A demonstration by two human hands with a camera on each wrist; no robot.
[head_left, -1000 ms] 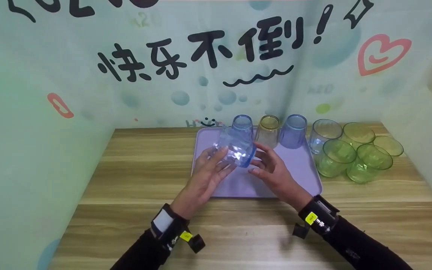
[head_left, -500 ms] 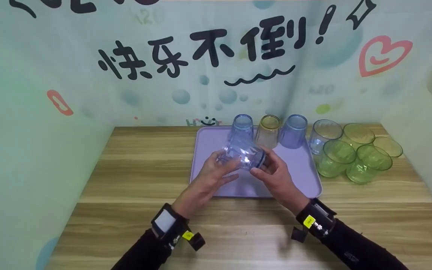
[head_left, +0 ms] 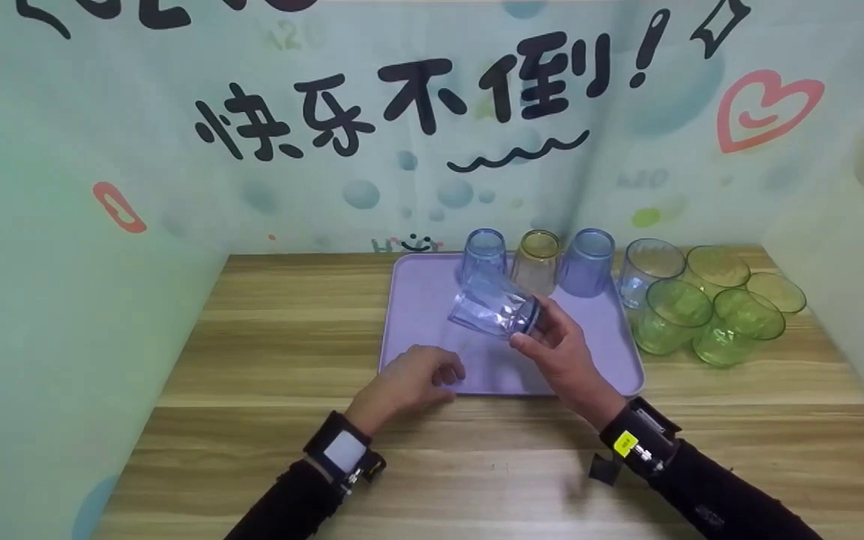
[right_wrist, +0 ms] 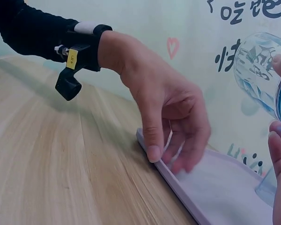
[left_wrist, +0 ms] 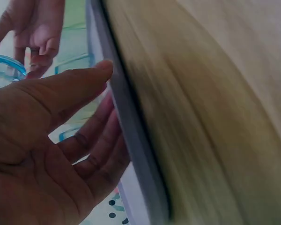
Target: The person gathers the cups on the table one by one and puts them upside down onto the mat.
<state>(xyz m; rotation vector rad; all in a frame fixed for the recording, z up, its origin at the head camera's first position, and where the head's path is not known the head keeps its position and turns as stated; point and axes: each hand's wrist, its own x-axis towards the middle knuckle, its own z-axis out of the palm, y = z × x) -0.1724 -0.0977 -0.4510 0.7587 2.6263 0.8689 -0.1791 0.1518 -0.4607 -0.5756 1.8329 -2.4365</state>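
Note:
My right hand (head_left: pixel 568 358) grips a clear blue drinking glass (head_left: pixel 493 306) by one end, fingers and thumb around its thicker ring. The glass is tilted on its side, held over a lilac tray (head_left: pixel 417 300). My left hand (head_left: pixel 411 379) is at the tray's front left edge, holding nothing, its fingers loosely bent. In the left wrist view, thumb and fingertips are right at the tray rim (left_wrist: pixel 131 122). Upside down along the tray's back stand a blue glass (head_left: pixel 485 251), a yellowish glass (head_left: pixel 536 266) and another blue glass (head_left: pixel 589 266).
Right of the tray, several glasses stand mouth up: a pale blue glass (head_left: pixel 651 270), yellow glasses (head_left: pixel 718 268) and green glasses (head_left: pixel 672 319). All rest on a wood-grain table (head_left: pixel 282 330), with a printed cloth backdrop (head_left: pixel 312 202) behind and at both sides.
My left hand has let go of the glass and moved down to the tray's front edge. The right hand has taken the glass and shifted it slightly right.

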